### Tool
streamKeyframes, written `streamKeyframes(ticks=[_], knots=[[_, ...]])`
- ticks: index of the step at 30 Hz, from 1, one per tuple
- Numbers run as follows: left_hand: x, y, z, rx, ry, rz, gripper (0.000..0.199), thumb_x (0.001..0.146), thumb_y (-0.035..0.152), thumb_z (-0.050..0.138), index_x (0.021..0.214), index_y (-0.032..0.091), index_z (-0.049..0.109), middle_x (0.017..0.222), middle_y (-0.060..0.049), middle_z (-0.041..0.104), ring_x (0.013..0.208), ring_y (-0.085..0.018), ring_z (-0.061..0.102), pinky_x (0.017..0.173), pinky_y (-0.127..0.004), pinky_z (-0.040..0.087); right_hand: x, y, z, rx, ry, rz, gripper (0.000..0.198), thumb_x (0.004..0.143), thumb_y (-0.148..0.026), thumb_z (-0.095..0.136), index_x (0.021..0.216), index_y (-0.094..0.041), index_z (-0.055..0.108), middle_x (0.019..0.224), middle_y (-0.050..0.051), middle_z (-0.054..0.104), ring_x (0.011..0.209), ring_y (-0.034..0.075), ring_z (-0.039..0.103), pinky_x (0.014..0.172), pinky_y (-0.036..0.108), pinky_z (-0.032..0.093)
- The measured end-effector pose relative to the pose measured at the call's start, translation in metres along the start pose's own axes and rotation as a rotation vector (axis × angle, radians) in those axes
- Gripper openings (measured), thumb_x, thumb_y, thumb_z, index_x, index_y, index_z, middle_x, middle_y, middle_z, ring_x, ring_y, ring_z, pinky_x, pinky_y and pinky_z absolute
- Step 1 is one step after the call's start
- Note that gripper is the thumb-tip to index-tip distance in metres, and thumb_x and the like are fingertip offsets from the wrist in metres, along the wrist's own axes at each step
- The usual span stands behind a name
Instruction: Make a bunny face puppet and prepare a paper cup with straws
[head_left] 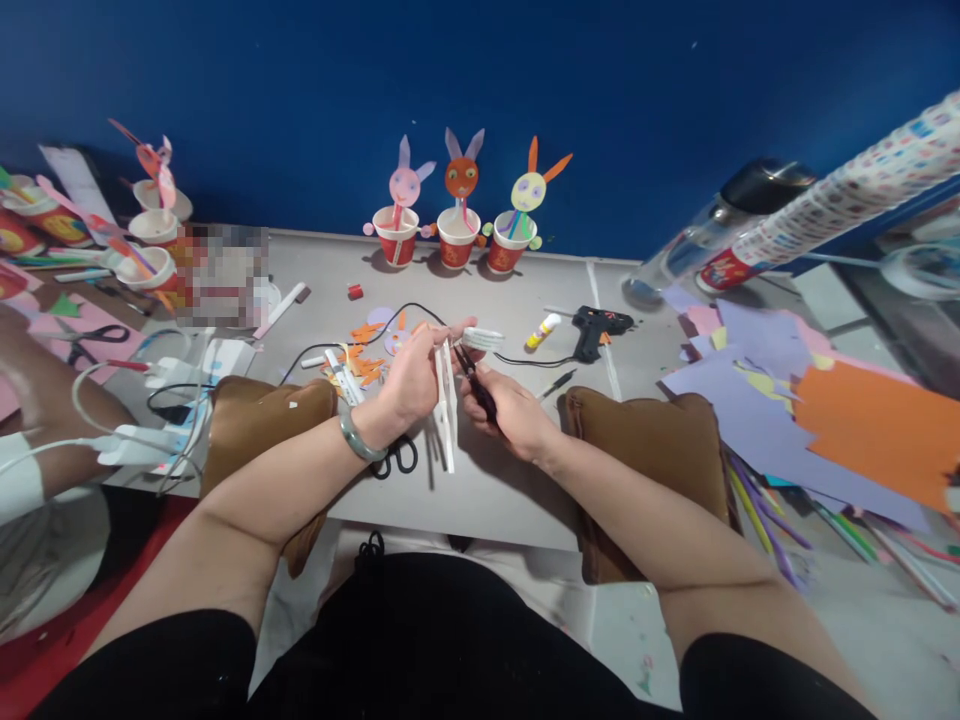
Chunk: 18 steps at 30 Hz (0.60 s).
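My left hand (pixel 412 378) is closed, pinching narrow white strips (pixel 448 425) that hang down over the table. My right hand (pixel 519 412) is wrapped round a dark-handled cutting tool (pixel 484 392); whether it is scissors or pliers I cannot tell. Its tip points up to the left, close to the strips and my left fingertips. A flat white roll (pixel 484 340) shows just beyond the tool's tip, by my left fingers. Black-handled scissors (pixel 405 455) lie below my left wrist, partly hidden. Orange paper scraps (pixel 365 345) lie left of my left hand.
Three red cups with paper rabbits (pixel 455 240) stand along the blue wall. A glue stick (pixel 542 331), a black glue gun (pixel 600 328) and a cable lie ahead. Brown cushions (pixel 645 450) flank my arms. Coloured paper (pixel 874 425) is at right; another person's arm (pixel 45 400) is at left.
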<state>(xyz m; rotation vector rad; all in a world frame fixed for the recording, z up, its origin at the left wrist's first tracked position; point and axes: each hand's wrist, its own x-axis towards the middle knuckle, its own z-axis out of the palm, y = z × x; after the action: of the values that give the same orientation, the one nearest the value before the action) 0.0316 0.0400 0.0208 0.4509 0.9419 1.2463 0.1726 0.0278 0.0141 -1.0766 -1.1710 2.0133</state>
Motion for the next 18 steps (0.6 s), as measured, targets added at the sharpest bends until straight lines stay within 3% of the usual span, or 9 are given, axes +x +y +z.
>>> streamKeyframes(ticks=[4, 9, 14, 18], knots=[[-0.0023, -0.0039, 0.0030, -0.034, -0.005, 0.013, 0.026, 0.074, 0.037, 0.065, 0.074, 0.023, 0.043, 0.089, -0.004, 0.075, 0.078, -0.019, 0.069, 0.052, -0.026, 0.043, -0.0005, 0.0026, 0.0038, 0.038, -0.024, 0.004, 0.049, 0.089, -0.070, 0.057, 0.079, -0.022, 0.049, 0.050, -0.008, 0.043, 0.040, 0.006, 0.028, 0.038, 0.020, 0.019], [-0.0041, -0.0071, 0.0039, -0.053, -0.021, 0.051, 0.032, 0.075, 0.037, 0.066, 0.074, 0.023, 0.037, 0.100, -0.003, 0.076, 0.056, -0.010, 0.051, 0.049, -0.027, 0.033, -0.0011, 0.0040, 0.0073, 0.061, -0.027, -0.038, 0.052, 0.093, -0.070, 0.050, 0.072, -0.022, 0.046, 0.049, -0.008, 0.041, 0.037, 0.006, 0.028, 0.036, 0.022, 0.018], [-0.0061, -0.0064, 0.0048, 0.028, -0.045, 0.087, 0.036, 0.077, 0.041, 0.065, 0.074, 0.022, 0.034, 0.099, -0.003, 0.075, 0.051, -0.007, 0.038, 0.051, -0.028, 0.029, -0.0004, 0.0044, 0.0079, 0.064, -0.009, -0.087, 0.055, 0.093, -0.072, 0.049, 0.071, -0.022, 0.049, 0.048, -0.007, 0.042, 0.037, 0.006, 0.029, 0.035, 0.021, 0.019], [-0.0071, -0.0079, 0.0057, -0.021, -0.042, 0.098, 0.035, 0.077, 0.036, 0.067, 0.074, 0.022, 0.035, 0.099, -0.002, 0.074, 0.051, -0.005, 0.037, 0.051, -0.027, 0.030, 0.0010, 0.0069, 0.0072, 0.100, -0.023, -0.105, 0.054, 0.094, -0.070, 0.051, 0.071, -0.021, 0.051, 0.048, -0.007, 0.042, 0.037, 0.006, 0.029, 0.034, 0.021, 0.020]])
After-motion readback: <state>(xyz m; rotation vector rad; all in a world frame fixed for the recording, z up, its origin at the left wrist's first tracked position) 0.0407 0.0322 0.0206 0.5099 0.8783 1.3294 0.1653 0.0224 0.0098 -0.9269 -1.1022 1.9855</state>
